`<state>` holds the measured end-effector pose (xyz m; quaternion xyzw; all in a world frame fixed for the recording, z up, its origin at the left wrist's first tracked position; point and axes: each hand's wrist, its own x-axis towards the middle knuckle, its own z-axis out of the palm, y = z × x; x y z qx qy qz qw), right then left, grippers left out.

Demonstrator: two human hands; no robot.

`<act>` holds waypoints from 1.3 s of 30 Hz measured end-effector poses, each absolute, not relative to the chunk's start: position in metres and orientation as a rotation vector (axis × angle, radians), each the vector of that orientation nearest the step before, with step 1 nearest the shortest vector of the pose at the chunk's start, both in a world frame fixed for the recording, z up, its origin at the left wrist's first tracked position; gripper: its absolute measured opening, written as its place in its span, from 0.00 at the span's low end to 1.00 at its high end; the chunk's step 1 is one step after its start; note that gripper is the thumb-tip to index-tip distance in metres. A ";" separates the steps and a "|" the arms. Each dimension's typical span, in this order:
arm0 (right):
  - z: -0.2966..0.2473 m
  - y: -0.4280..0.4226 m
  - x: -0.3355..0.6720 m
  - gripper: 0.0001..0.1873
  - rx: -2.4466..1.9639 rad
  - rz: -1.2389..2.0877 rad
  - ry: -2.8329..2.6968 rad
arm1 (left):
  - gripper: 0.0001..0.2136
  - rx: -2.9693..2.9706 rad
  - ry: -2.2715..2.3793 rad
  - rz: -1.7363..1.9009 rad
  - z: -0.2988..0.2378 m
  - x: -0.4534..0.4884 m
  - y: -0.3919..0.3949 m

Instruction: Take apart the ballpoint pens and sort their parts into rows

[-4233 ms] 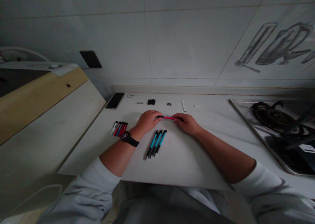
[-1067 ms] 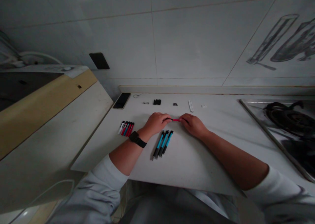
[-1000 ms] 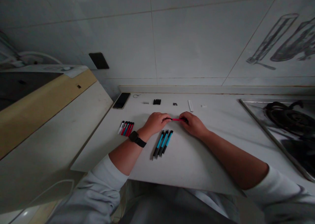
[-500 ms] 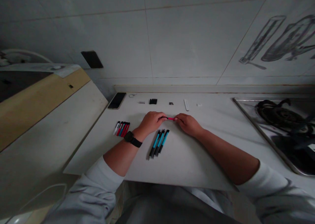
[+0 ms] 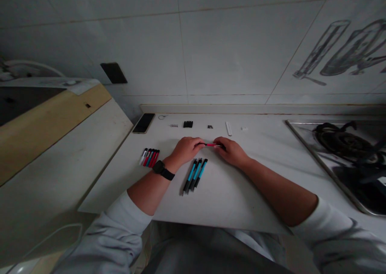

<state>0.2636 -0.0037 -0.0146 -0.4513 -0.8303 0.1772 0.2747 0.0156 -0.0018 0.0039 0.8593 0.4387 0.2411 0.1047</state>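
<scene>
A pale board with a wood-coloured edge (image 5: 60, 147) leans in at the far left, beside the white worktop (image 5: 232, 199). Near it, at the back corner of the worktop, lies a smartphone (image 5: 144, 123), screen dark, and in front of that a row of short pen barrels (image 5: 149, 157), side by side, white, red and teal with black ends. A black wristwatch (image 5: 159, 167) sits on the left wrist, just beside the row. At the back come a thin clear loop (image 5: 162, 117) and then a line of small springs (image 5: 174, 125).

The left hand (image 5: 187, 148) is nearly closed, thumb and fingers pinching the black left end of a slim red-and-black pen (image 5: 210, 145). Behind this hand lies a cluster of black grips (image 5: 188, 124); in front of it, three teal-and-black pens (image 5: 195, 173) lie slanted, close together. The red-and-black pen is level, bridging the gap between the hands above the worktop; small dark pieces (image 5: 210, 126) lie behind it. Two thin white sticks (image 5: 228, 128) follow, behind the right hand (image 5: 230, 150), which is curled with its fingertips on the pen's right end; the exact grip is partly hidden. Farther right are tiny whitish bits (image 5: 244, 128), then a gas hob (image 5: 322, 155).
</scene>
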 end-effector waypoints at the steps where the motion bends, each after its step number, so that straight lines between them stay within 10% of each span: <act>1: -0.014 -0.004 0.264 0.12 -1.196 0.482 -2.251 | 0.10 2.530 1.290 0.713 0.004 0.016 -0.002; 39: -0.016 0.001 0.269 0.12 -1.196 0.508 -2.042 | 0.08 2.463 1.313 0.724 0.003 0.016 -0.001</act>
